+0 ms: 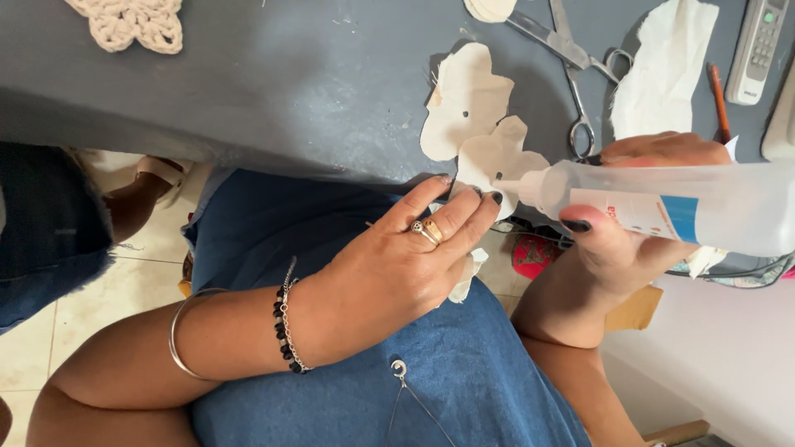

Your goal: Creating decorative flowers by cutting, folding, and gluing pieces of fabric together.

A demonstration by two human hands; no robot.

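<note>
- Both hands meet at the near edge of the grey tabletop (273,83) in the head view: the left hand (397,265) lies with fingers spread and flat, its fingertips (495,199) pinning a small cream fabric cut-out (497,157) at the edge, gripping nothing, only pressing.
- Right hand (638,207) is wrapped around a clear squeeze bottle of glue (687,207), held nearly level, thumb under and fingers over; its white nozzle (530,186) points left and touches or sits just over the cut-out, beside the left fingertips.
- A larger cream cut-out (464,99) lies just behind the small one, overlapping or touching it; which one lies on top is hard to tell.
- Judging from this, glue is being laid on the small piece. It looks wise to squeeze lightly, keep the nozzle tip low and moving, and hold the pinning fingertips clear of the wet line.
- With the piece at the very edge, glue could drip onto the blue denim lap (464,356) below.
- Farther back on the tabletop lie scissors (571,58), a white cloth scrap (662,74), an orange pencil (719,95), a remote control (758,50) and a crocheted piece (132,23).
</note>
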